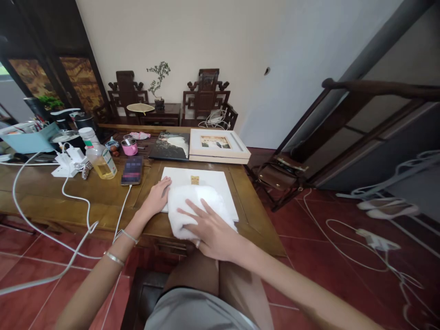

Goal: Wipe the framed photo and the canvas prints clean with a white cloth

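Observation:
A flat white board or panel (215, 176) lies on the wooden table in front of me, with a small gold, bear-like mark (195, 180) near its upper middle. A folded white towel (220, 206) covers much of the board and reaches past its near edge. My right hand (211, 229) rests on top of the towel with fingers spread and pressed flat. At the board's left edge lies my left hand (160, 195), its fingers stretched out along that edge and touching it. The part of the board beneath the towel is hidden.
Behind the board are a cream box with a framed picture (220, 145) and a dark picture with a white bird (170, 145). Leftward sit a charging phone (132, 170), a pink cup (129, 146), a bottle of yellow liquid (101, 158) and a power strip (70, 162) with trailing cables.

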### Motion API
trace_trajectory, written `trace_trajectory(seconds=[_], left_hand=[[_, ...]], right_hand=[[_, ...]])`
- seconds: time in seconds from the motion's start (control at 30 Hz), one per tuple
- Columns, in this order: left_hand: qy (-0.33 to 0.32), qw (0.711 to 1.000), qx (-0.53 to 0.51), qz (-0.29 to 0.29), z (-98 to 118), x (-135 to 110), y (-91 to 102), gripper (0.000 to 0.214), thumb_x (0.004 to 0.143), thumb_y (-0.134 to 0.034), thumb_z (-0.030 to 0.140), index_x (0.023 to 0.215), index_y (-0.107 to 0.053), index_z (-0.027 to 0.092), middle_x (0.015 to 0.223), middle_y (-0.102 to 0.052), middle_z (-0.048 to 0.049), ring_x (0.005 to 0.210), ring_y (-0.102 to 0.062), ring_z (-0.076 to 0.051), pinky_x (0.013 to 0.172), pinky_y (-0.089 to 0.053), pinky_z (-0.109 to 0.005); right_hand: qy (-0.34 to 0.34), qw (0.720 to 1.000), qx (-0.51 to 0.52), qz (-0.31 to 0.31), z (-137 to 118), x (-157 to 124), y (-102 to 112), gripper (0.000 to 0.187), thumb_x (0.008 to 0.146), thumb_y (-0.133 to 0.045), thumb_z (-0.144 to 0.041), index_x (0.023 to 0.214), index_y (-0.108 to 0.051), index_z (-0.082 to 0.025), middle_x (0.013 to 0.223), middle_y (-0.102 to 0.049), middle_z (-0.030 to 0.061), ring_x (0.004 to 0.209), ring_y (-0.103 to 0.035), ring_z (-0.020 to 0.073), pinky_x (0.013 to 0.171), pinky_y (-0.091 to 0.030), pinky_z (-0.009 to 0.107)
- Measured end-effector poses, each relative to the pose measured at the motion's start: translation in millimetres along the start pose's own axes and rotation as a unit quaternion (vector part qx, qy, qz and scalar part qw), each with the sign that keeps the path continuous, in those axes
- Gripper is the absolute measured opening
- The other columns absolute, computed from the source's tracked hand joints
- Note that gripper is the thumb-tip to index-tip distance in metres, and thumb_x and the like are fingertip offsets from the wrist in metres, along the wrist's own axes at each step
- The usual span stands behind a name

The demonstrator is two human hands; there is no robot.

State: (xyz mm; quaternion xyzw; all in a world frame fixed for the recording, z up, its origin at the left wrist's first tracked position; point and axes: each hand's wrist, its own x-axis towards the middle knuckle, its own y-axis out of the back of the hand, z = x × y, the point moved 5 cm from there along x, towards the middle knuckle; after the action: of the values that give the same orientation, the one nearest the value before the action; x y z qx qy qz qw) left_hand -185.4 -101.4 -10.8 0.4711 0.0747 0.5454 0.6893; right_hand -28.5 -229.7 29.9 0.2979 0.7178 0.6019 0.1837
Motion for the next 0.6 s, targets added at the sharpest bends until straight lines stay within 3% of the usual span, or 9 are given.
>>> trace_trajectory(seconds=[0.07, 0.17, 0.37, 0.47, 0.6], left_hand=[[-0.001, 1.000, -0.004, 0.003, -0.5, 0.1, -1.2, 0.036, 0.088, -0.040, 0.020, 0.117, -0.061, 0.014, 0.132, -0.058, -0.0127, 0.131, -0.045, -0.025, 0.111, -0.034, -0.048], [0.003, 1.000, -0.006, 0.007, -1.2, 0.1, -2.2, 0.035, 0.088, -0.041, 0.020, 0.116, -0.061, 0.013, 0.132, -0.057, -0.0145, 0.131, -0.044, -0.026, 0.112, -0.033, -0.048], [0.007, 1.000, -0.005, -0.002, -0.9, 0.1, -1.0, 0.035, 0.090, -0.040, 0.024, 0.114, -0.062, 0.012, 0.132, -0.057, -0.0155, 0.132, -0.044, -0.026, 0.112, -0.032, -0.046], [0.020, 1.000, -0.011, -0.006, 0.6, -0.6, 0.5, 0.039, 0.092, -0.037, 0.031, 0.117, -0.060, 0.011, 0.133, -0.056, -0.0154, 0.133, -0.043, -0.025, 0.114, -0.030, -0.043], [0.063, 0.996, -0.053, 0.035, 0.2, -0.4, 7.0, 0.053, 0.096, -0.029, 0.043, 0.131, -0.049, 0.009, 0.138, -0.051, -0.0156, 0.132, -0.044, -0.023, 0.113, -0.030, -0.039]], right_hand=[[-0.004, 1.000, 0.011, 0.023, 11.7, -7.8, 4.8, 0.034, 0.081, -0.052, -0.017, 0.112, -0.064, -0.018, 0.141, -0.049, 0.0110, 0.139, -0.028, 0.0277, 0.114, -0.017, 0.053], [-0.050, 0.997, 0.000, 0.063, 49.1, 0.8, 11.7, 0.032, 0.091, -0.042, -0.024, 0.114, -0.063, -0.018, 0.139, -0.050, 0.0135, 0.134, -0.038, 0.0255, 0.114, -0.020, 0.049], [-0.186, 0.980, -0.002, 0.065, 122.2, 57.0, 19.9, 0.039, 0.096, -0.034, -0.034, 0.125, -0.055, -0.020, 0.140, -0.048, 0.0111, 0.135, -0.033, 0.0302, 0.108, -0.022, 0.058], [-0.227, 0.972, -0.018, 0.062, 127.0, 83.8, 16.6, 0.039, 0.093, -0.039, -0.030, 0.126, -0.055, -0.017, 0.142, -0.047, 0.0137, 0.137, -0.026, 0.0360, 0.104, -0.020, 0.066], [-0.165, 0.984, -0.048, 0.056, 92.3, 100.6, 4.7, 0.039, 0.088, -0.045, -0.024, 0.124, -0.058, -0.015, 0.148, -0.038, 0.0144, 0.139, -0.019, 0.0385, 0.106, -0.011, 0.068]])
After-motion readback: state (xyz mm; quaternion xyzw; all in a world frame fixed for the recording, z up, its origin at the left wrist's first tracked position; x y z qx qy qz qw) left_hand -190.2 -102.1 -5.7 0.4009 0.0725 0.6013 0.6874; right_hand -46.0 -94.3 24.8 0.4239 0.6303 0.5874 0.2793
